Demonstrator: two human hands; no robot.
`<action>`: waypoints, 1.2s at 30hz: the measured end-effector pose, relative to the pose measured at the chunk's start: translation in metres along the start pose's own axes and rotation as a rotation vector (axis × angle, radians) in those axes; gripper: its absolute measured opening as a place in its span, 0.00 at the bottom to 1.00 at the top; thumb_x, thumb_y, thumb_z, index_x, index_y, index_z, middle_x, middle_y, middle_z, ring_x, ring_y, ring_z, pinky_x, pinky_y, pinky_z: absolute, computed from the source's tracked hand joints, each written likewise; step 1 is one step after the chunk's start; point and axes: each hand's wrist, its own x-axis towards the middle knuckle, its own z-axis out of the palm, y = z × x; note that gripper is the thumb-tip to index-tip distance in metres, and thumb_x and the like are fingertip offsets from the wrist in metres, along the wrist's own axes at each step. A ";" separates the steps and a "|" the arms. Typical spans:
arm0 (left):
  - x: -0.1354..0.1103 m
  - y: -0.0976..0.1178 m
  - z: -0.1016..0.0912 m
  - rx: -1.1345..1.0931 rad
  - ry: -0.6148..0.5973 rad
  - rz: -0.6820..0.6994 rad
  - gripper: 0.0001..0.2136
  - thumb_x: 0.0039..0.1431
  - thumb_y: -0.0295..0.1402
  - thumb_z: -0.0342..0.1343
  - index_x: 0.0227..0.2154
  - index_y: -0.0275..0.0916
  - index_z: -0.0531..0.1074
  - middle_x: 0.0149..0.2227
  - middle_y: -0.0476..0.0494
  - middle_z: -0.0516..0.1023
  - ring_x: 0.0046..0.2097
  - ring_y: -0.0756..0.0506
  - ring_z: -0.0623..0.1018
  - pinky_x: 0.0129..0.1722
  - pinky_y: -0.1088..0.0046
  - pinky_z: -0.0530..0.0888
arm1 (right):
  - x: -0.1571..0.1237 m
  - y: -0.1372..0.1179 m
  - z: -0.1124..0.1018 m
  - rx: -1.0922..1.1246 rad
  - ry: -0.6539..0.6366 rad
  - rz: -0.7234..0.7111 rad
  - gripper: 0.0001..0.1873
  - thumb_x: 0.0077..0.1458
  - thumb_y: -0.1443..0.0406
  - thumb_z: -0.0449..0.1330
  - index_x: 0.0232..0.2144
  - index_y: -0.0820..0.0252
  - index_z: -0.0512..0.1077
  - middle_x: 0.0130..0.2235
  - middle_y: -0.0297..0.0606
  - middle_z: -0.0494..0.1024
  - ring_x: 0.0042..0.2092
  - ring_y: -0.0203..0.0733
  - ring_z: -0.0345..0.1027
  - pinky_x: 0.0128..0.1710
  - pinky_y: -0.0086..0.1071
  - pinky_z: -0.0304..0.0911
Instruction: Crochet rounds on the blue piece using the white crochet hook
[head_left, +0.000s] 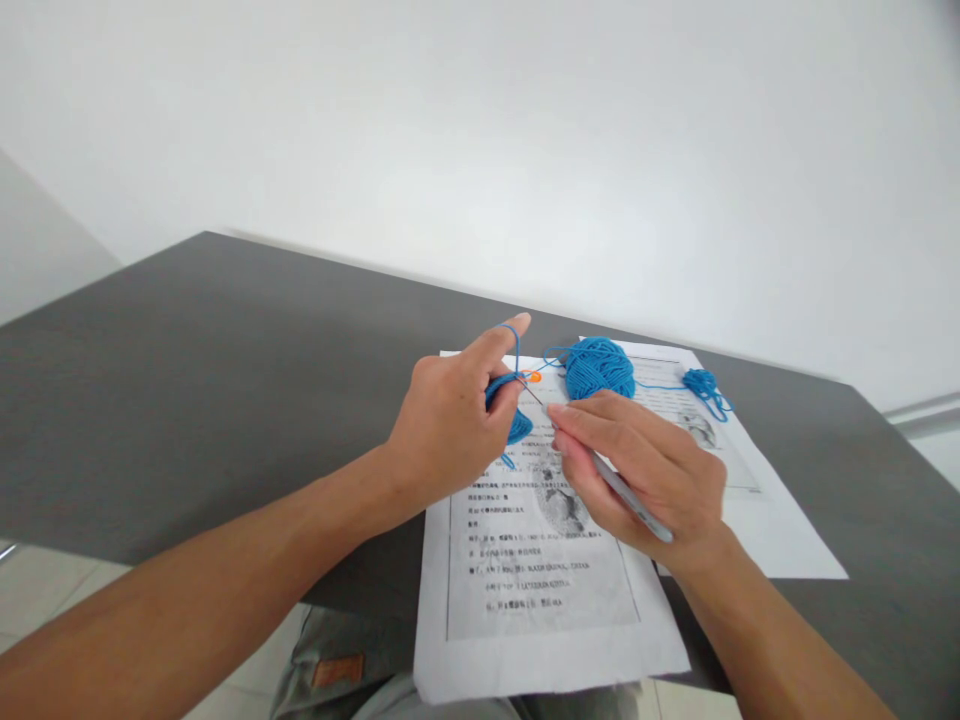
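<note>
Between the thumb and fingers of my left hand (457,415) is a small blue crochet piece (519,428), partly hidden by the hand. Blue yarn loops over my raised left index finger. My right hand (637,465) grips a crochet hook (630,497) with a grey handle, pen-fashion. The hook's thin metal shaft points up and left to the edge of the blue piece; whether a loop sits on its tip is too small to tell. An orange stitch marker (533,377) shows beside the piece. Yarn runs from there to a blue yarn ball (600,368).
A printed sheet (544,610) with text and a picture lies under my hands, overhanging the near edge of the dark table (225,400). A second sheet (780,530) lies to its right. On it rests a loose yarn bundle (705,390). A white wall (480,150) stands behind.
</note>
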 end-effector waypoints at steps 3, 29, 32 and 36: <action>0.000 -0.001 0.001 0.019 0.003 0.000 0.24 0.62 0.26 0.58 0.61 0.38 0.78 0.32 0.49 0.87 0.31 0.48 0.81 0.38 0.73 0.75 | 0.001 0.003 -0.001 -0.042 -0.051 -0.100 0.24 0.63 0.77 0.62 0.60 0.58 0.74 0.38 0.42 0.85 0.35 0.46 0.79 0.34 0.39 0.79; -0.002 0.012 -0.001 -0.870 -0.111 -0.307 0.26 0.58 0.28 0.69 0.61 0.37 0.78 0.35 0.48 0.88 0.34 0.49 0.84 0.35 0.75 0.79 | -0.011 -0.001 0.015 0.343 0.263 0.256 0.28 0.62 0.76 0.66 0.58 0.43 0.80 0.45 0.38 0.88 0.36 0.44 0.81 0.35 0.42 0.80; -0.002 0.012 -0.001 -0.948 -0.134 -0.359 0.26 0.58 0.30 0.71 0.60 0.38 0.79 0.38 0.46 0.89 0.37 0.47 0.86 0.38 0.73 0.82 | -0.012 0.001 0.013 0.363 0.267 0.261 0.27 0.63 0.75 0.65 0.58 0.43 0.81 0.43 0.38 0.88 0.35 0.44 0.81 0.33 0.41 0.79; -0.001 0.011 0.002 -1.089 -0.144 -0.421 0.29 0.53 0.31 0.75 0.59 0.36 0.79 0.39 0.43 0.90 0.39 0.45 0.87 0.42 0.72 0.83 | -0.013 0.002 0.012 0.356 0.244 0.252 0.27 0.63 0.75 0.65 0.59 0.45 0.80 0.44 0.38 0.88 0.36 0.42 0.81 0.34 0.39 0.80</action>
